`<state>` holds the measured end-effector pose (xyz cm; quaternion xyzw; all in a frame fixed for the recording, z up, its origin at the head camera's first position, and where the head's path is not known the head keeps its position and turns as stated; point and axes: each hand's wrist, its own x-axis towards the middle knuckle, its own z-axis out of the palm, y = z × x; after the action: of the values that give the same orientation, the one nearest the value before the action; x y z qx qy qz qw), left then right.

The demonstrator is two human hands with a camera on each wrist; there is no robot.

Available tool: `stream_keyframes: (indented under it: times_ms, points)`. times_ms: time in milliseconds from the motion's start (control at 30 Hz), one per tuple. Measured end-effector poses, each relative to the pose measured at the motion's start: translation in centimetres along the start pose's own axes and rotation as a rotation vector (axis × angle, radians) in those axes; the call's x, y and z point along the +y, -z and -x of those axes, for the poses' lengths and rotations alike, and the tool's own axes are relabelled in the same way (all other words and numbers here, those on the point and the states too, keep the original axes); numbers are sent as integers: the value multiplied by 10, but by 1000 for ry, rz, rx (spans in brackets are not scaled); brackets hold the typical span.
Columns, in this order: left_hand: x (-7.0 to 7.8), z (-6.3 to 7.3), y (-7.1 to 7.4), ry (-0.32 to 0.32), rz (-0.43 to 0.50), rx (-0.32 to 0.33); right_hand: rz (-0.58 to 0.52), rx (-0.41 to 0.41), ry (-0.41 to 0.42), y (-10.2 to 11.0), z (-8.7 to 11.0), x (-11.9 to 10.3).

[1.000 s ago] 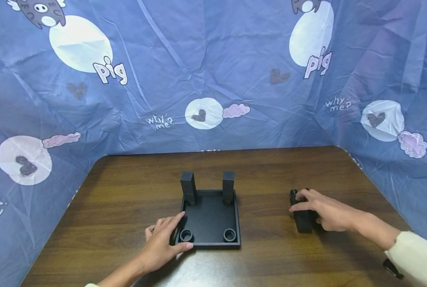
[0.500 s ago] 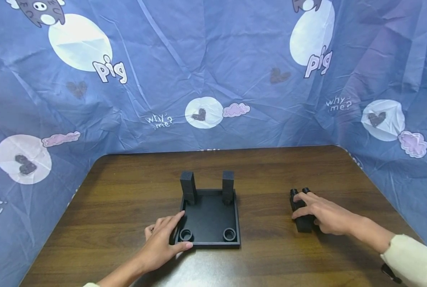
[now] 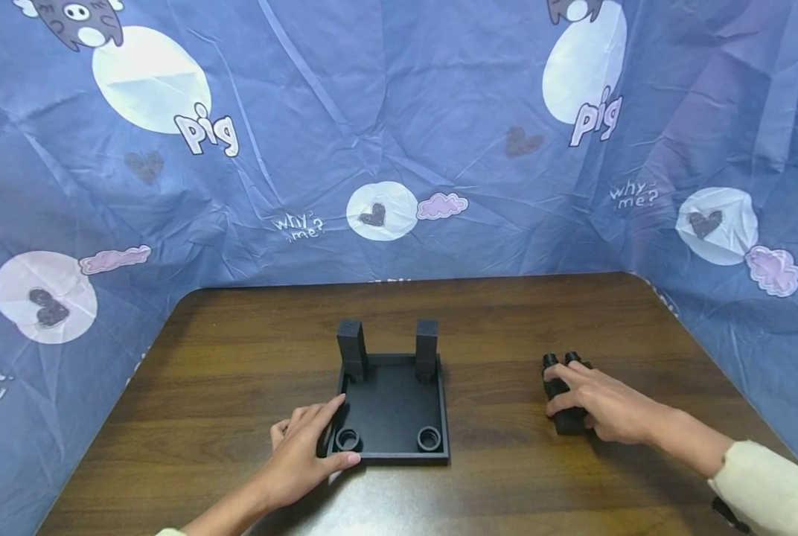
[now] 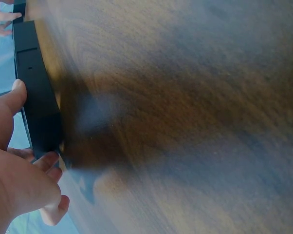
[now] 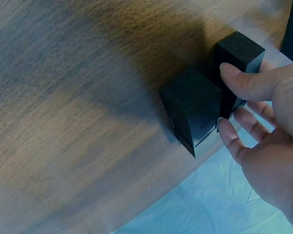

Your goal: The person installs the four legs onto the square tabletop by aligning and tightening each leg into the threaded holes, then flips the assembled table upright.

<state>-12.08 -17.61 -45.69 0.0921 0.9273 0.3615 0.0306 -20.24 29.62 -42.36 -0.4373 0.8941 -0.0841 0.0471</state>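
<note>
A black square tray (image 3: 392, 402) lies on the wooden table. Two black posts stand upright at its back corners, the left post (image 3: 352, 350) and the right post (image 3: 426, 350). Round sockets occupy its front corners, the left socket (image 3: 348, 439) and the right socket (image 3: 429, 438). My left hand (image 3: 301, 450) holds the front left corner, thumb on the front edge and fingers along the left side. To the right, my right hand (image 3: 607, 402) pinches one of two loose black posts (image 5: 239, 48) lying side by side; the other loose post (image 5: 197, 117) is beside it. Their peg ends (image 3: 550, 360) point away from me.
The brown table (image 3: 238, 335) extends around the tray, with bare wood between tray and loose posts. A blue printed cloth (image 3: 385, 149) hangs behind and along both sides. Part of a dark object (image 3: 729, 514) shows beneath the right sleeve.
My right hand has shifted slightly towards me over the loose posts, its thumb lower, and both peg ends now show. The left hand and tray have stayed in place.
</note>
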Motion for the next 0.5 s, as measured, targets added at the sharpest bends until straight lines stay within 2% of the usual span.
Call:
stream_keyframes:
  times_ms: [500]
  points:
    - [0, -1, 0, -6, -1, 5, 56, 52, 82, -6, 0, 3]
